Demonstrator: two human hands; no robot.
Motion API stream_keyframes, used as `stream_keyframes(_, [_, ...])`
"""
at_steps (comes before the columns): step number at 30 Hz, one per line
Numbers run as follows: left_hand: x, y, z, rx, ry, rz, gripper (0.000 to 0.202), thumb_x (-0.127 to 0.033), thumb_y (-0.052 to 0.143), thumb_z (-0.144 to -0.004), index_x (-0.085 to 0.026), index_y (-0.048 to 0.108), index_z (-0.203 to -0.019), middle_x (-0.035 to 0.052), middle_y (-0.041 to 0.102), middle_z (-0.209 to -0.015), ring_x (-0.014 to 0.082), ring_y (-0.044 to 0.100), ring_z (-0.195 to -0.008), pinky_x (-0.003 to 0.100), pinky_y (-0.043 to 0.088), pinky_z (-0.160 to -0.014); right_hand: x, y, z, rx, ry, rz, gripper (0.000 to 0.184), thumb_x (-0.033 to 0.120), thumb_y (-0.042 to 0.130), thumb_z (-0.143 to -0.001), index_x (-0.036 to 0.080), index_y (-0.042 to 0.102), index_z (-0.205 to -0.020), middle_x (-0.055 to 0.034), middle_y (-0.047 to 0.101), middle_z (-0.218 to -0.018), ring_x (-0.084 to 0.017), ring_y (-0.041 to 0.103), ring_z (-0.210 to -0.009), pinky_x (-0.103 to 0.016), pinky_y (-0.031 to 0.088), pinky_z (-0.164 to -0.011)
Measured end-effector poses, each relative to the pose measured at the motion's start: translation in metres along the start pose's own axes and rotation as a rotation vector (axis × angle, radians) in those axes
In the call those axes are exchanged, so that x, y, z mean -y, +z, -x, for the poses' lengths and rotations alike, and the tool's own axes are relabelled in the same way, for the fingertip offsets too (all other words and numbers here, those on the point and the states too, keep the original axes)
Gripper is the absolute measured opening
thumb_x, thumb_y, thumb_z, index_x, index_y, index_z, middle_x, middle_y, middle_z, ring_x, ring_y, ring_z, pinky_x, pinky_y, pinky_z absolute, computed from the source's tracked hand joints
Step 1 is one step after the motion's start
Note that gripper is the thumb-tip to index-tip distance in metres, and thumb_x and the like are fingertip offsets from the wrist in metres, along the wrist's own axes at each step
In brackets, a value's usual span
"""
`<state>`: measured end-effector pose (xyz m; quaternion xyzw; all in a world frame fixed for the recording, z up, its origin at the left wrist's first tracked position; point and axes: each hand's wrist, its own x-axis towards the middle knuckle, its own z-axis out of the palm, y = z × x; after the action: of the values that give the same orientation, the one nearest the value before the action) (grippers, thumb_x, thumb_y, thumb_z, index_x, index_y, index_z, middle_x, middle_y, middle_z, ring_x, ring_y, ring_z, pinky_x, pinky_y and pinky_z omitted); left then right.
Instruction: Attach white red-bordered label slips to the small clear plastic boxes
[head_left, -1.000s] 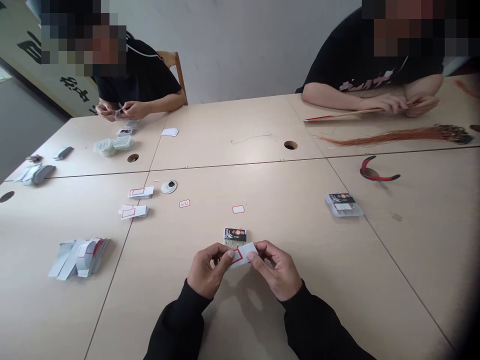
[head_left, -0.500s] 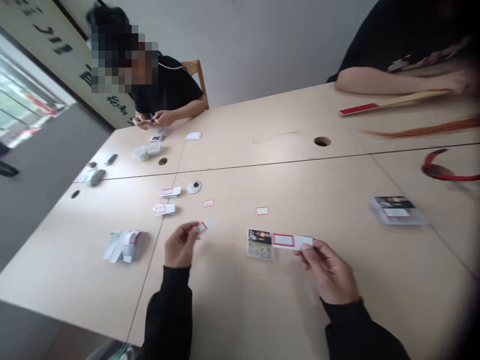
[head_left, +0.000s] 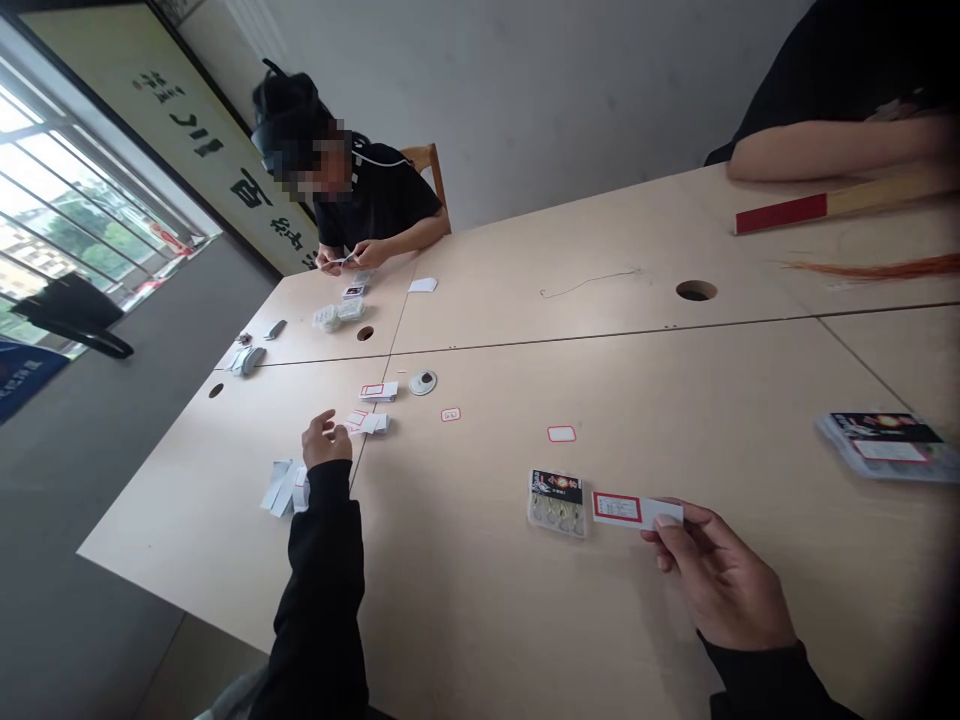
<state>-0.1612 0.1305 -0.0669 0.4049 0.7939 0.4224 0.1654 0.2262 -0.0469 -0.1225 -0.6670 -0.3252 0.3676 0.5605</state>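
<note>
My right hand point(head_left: 731, 575) pinches the right end of a white paper strip point(head_left: 619, 507) with a red-framed printed label. Just left of the strip lies a clear plastic box point(head_left: 556, 503) with a black printed top and small round shapes inside. Over the left part of the table, my left hand point(head_left: 325, 440) has its fingers apart and I see nothing in them. Beside it are some white cards with red frames point(head_left: 373, 424) and, partly covered by my left forearm, a pile of folded pale papers point(head_left: 280, 487). Another stack of cards point(head_left: 379, 391) lies slightly farther off.
Two small red-edged labels point(head_left: 561, 434) lie on the table, with a round white disc point(head_left: 423, 382) behind. Another plastic box point(head_left: 892, 445) is at right. Across the table, a person point(head_left: 382, 195) handles something small; another person's arm point(head_left: 832, 150) rests near a red-ended stick point(head_left: 781, 214).
My left hand has moved left, from near the box to the card stacks, and the small red-edged piece no longer shows in it. My right hand still holds the strip. The view has shifted.
</note>
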Motion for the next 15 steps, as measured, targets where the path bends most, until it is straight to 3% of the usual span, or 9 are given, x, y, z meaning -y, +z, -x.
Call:
stream_keyframes(4, [0.012, 0.009, 0.013, 0.041, -0.199, 0.245, 0.029, -0.016, 0.048, -0.073, -0.018, 0.048, -0.102, 0.0051, 0.056, -0.075, 0.0229, 0.067, -0.074, 0.041, 0.056, -0.066, 0.000, 0.003, 0.001, 0.002, -0.007, -0.002, 0.035, 0.051, 0.062, -0.078, 0.020, 0.062, -0.093, -0.0039, 0.064, -0.070, -0.013, 0.054, -0.053, -0.023, 0.048, -0.049])
stream_keyframes(8, [0.010, 0.015, 0.021, 0.041, -0.250, 0.389, 0.027, -0.018, 0.047, -0.075, -0.021, 0.043, -0.101, 0.0058, 0.058, -0.082, 0.0206, 0.067, -0.079, 0.038, 0.056, -0.068, 0.001, 0.006, 0.004, -0.041, -0.031, -0.052, 0.041, 0.049, 0.063, -0.077, 0.018, 0.058, -0.103, -0.0055, 0.066, -0.073, -0.017, 0.061, -0.058, -0.025, 0.048, -0.047])
stream_keyframes(12, [0.003, 0.022, 0.054, -0.027, -0.167, 0.370, 0.041, -0.020, 0.057, -0.067, -0.021, 0.046, -0.107, 0.0078, 0.058, -0.102, 0.0204, 0.062, -0.091, 0.036, 0.053, -0.075, -0.003, 0.002, 0.000, -0.197, -0.159, 0.234, 0.034, 0.046, 0.058, -0.080, 0.019, 0.060, -0.101, -0.0056, 0.067, -0.077, -0.019, 0.063, -0.066, -0.031, 0.051, -0.063])
stream_keyframes(14, [-0.003, 0.030, 0.088, 0.065, -0.041, 0.341, 0.041, -0.023, 0.060, -0.067, -0.021, 0.051, -0.107, 0.0068, 0.060, -0.105, 0.0212, 0.061, -0.094, 0.036, 0.051, -0.080, -0.005, -0.002, -0.006, -0.258, -0.262, 0.454, 0.027, 0.042, 0.055, -0.081, 0.020, 0.064, -0.094, -0.0062, 0.067, -0.080, -0.020, 0.061, -0.071, -0.033, 0.050, -0.069])
stream_keyframes(15, [-0.006, 0.035, 0.108, 0.214, 0.118, 0.273, 0.038, -0.028, 0.060, -0.071, -0.020, 0.054, -0.108, 0.0083, 0.062, -0.106, 0.0228, 0.060, -0.096, 0.038, 0.050, -0.082, -0.006, -0.004, -0.009, -0.271, -0.324, 0.539, 0.023, 0.039, 0.054, -0.082, 0.021, 0.065, -0.090, -0.0067, 0.067, -0.082, -0.021, 0.060, -0.074, -0.035, 0.049, -0.071])
